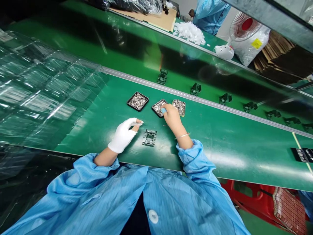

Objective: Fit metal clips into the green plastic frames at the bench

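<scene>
My left hand (124, 135), in a white glove with bare fingertips, hovers just left of a small green circuit board (149, 137). Its thumb and forefinger are a little apart, and I see nothing between them. The board lies flat on the green work surface. My right hand (172, 119) reaches down into the middle black tray (156, 106) of small shiny metal parts, its fingers drawn together. A blue cover sits on one fingertip; whatever those fingertips pinch is hidden. Two similar trays of metal parts flank it, a black-rimmed tray (137, 101) and a lighter-rimmed tray (180, 107).
Behind a metal rail (146, 83), several circuit boards (195, 88) stand in a row. Clear plastic blister trays (49, 91) cover the left side. Farther back are a white pile (189, 32), a fan (244, 27) and another person's blue sleeve (210, 14). A red stool (254, 199) stands right.
</scene>
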A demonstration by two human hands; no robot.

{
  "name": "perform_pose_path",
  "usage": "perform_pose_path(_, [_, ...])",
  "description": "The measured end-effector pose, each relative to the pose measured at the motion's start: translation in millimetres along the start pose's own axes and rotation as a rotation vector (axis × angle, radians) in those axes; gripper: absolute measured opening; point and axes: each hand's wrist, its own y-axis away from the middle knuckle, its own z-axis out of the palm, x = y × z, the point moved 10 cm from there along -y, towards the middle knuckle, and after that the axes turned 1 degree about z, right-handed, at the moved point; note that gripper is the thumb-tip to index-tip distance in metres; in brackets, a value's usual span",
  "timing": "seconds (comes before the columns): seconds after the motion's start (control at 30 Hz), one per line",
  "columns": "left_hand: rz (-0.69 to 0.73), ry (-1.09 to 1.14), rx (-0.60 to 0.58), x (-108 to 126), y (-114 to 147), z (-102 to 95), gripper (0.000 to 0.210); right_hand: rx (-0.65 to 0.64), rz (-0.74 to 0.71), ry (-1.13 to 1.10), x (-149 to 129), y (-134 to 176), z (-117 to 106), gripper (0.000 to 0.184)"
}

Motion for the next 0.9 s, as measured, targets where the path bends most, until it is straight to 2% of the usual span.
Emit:
perform_pose_path(0.07, [0.039,-0.074,0.05,16.1,1.9,-8.9,0.024,0.033,-0.073,-0.231,-15.5,19.1,-6.9,0.022])
perform_pose_path(0.13, [0.093,-0.122,0.029,36.7,3.4,-8.4,0.025,0.038,-0.175,-0.39,-36.4,40.9,-11.8,0.02])
perform_pose_path(0.23, [0.165,-0.075,-0.106,63.7,5.9,8.0,0.029,0.096,-0.336,-0.483,-66.1,70.4,-20.5,0.02])
perform_pose_path(0.3, [0.164,-0.023,-0.186,70.9,8.1,19.8,0.031,0.132,-0.367,-0.503,-73.8,81.4,-21.9,0.021])
perform_pose_path(0.4, [0.137,0.017,-0.18,69.6,9.8,24.3,0.032,0.095,-0.306,-0.528,-69.5,84.0,-13.8,0.019])
perform_pose_path(0.47, [0.184,-0.041,-0.136,70.9,10.4,20.7,0.031,0.051,-0.264,-0.566,-63.9,82.5,-8.3,0.015])
perform_pose_path(0.57, [0.389,-0.291,-0.094,83.8,14.1,17.6,0.032,-0.01,-0.22,-0.639,-57.4,79.8,-4.2,0.011])
perform_pose_path(0.67, [0.556,-0.513,-0.116,90.5,20.7,23.3,0.035,-0.147,-0.225,-0.673,-60.0,80.4,2.7,0.008])
perform_pose_path(0.77, [0.523,-0.579,-0.128,80.6,21.9,23.7,0.033,-0.255,-0.244,-0.623,-61.7,84.2,6.8,0.007])
perform_pose_path(0.83, [0.465,-0.51,-0.116,70.2,22.2,20.6,0.031,-0.226,-0.228,-0.592,-55.4,84.6,3.3,0.007])
perform_pose_path(0.9, [0.399,-0.407,-0.185,54.6,23.3,26.3,0.056,-0.15,-0.185,-0.572,-44.6,83.5,-1.4,0.009])
